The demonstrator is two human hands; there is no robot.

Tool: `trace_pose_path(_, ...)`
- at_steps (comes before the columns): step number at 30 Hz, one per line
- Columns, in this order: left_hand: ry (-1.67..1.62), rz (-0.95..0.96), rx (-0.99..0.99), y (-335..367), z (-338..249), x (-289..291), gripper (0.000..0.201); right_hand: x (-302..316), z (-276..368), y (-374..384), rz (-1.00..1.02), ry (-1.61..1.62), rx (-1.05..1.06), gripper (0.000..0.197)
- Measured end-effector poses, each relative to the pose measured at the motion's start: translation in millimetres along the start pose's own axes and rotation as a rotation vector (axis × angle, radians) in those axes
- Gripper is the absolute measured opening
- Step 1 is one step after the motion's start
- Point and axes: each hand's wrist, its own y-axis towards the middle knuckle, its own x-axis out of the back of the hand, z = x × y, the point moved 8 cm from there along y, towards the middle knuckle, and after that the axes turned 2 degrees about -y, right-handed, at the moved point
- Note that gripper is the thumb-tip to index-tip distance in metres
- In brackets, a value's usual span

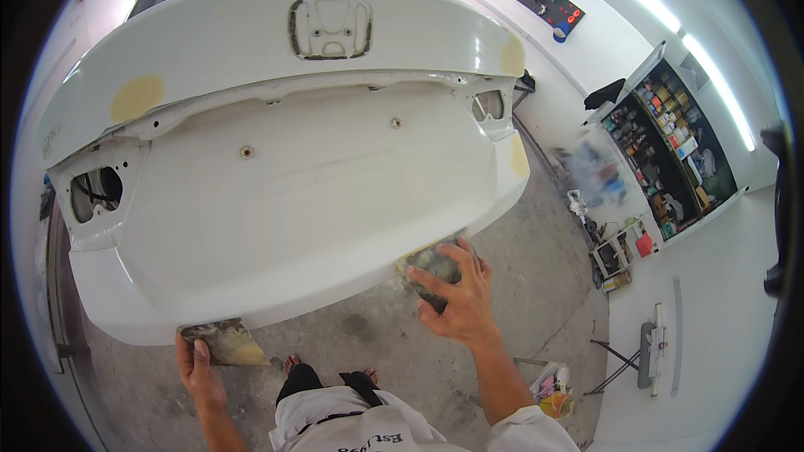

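Note:
A white car trunk lid [285, 218] fills the middle of the view, with an emblem-shaped recess [332, 28] in its upper face. My right hand [461, 305] grips a dark, dust-smeared sanding pad [435, 266], fingers spread across it, at the lid's lower right edge. Yellowish filler shows beside that pad. On the left, my left hand [199, 375] holds a flat, worn piece that looks like sandpaper [228, 341] by its left end, at the lower edge of the lid. Its underside is hidden.
Yellow filler patches [136, 97] mark the lid. Concrete floor [352, 326] lies below, with my bare feet on it. To the right stand a wall shelf [674, 142] of cans and bottles, a small cart [615, 251], a folding stand [645, 356] and a yellow container [555, 404].

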Motion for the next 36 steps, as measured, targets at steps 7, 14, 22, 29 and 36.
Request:
trace_pose_path(7, 0.004, -0.024, -0.001, 0, 1, 3, 0.055, 1, 2, 4, 0.006, 0.0, 0.006, 0.052)
trace_pose_path(14, -0.031, -0.045, 0.006, -1, 9, 7, 0.055, 3, 7, 8, 0.059, -0.015, -0.015, 0.05)
trace_pose_path(22, -0.007, -0.051, 0.014, -1, 8, 12, 0.054, -3, 4, 5, 0.093, -0.035, 0.004, 0.05)
trace_pose_path(29, -0.068, -0.024, 0.017, 1, 15, 9, 0.054, -72, -15, -77, 0.625, 0.039, -0.174, 0.049)
trace_pose_path(36, 0.033, -0.024, 0.055, 2, 6, 12, 0.055, -76, -104, -126, 0.264, 1.162, -0.704, 0.07)
